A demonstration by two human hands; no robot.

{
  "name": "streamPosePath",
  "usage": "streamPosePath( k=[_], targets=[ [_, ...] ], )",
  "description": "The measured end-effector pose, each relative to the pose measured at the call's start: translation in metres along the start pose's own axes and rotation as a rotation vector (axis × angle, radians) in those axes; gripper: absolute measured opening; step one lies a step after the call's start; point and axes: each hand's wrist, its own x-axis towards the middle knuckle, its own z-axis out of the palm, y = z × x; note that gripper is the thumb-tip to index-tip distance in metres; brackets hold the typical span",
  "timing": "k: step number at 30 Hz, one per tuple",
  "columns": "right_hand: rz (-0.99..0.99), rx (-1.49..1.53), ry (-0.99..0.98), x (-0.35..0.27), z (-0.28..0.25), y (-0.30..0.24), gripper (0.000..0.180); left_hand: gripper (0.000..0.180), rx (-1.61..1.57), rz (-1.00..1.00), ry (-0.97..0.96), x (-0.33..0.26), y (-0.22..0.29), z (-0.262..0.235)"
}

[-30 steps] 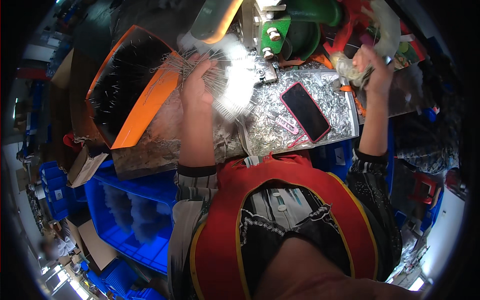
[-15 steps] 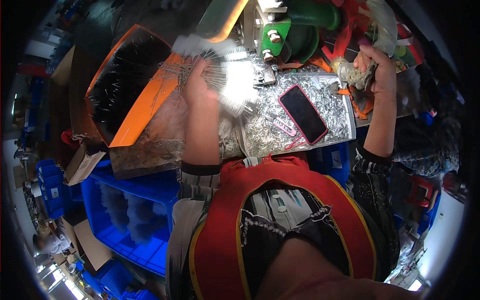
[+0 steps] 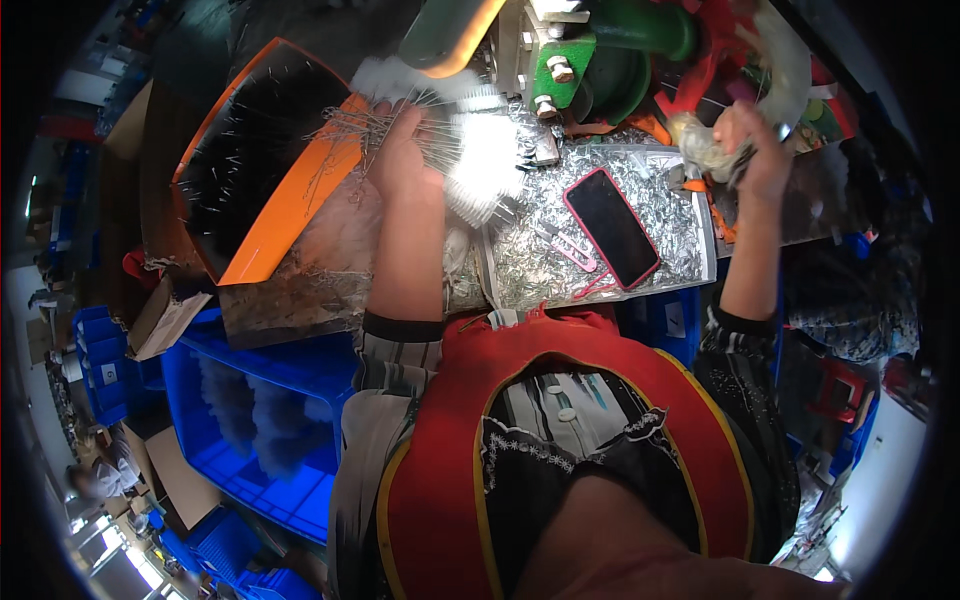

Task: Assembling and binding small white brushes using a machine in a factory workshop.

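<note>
My left hand (image 3: 402, 160) is closed around a bundle of wire-stemmed brushes (image 3: 485, 165). Their white bristles fan out to the right under bright light, while the bare wire ends point left over the rim of an orange-edged box (image 3: 285, 220). Many thin wires show inside that dark box. At the right, my right hand (image 3: 755, 150) is closed on a pale, plastic-wrapped handle (image 3: 697, 145) beside the machine. Its fingers are slightly blurred. Between my hands is the green machine (image 3: 567, 68) with bolts on its bracket, above a tray (image 3: 530, 285) strewn with shiny metal clippings.
A dark-screened phone in a red case (image 3: 612, 228) and pink thread snips (image 3: 570, 248) lie on the tray. A lamp (image 3: 450, 35) hangs above. Below the bench at left stands a blue crate (image 3: 265, 355) holding greyish brushes (image 3: 280, 430). A person (image 3: 115, 465) is far left.
My right hand has shifted slightly, its fingers lifting a little higher on the wrapped handle. My left hand keeps the brushes in about the same place. The whole view has shifted slightly.
</note>
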Motion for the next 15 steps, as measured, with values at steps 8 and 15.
streamPosePath(
  k=[8, 15],
  targets=[
    [-0.296, -0.049, -0.048, -0.011, 0.004, 0.055, 0.007, 0.035, 0.059, -0.323, -0.091, -0.007, 0.018, -0.008],
    [-0.671, -0.693, -0.228, 0.003, -0.054, 0.098, 0.026, 0.014, 0.18, -0.453, -0.217, -0.001, 0.008, -0.024]
  ],
)
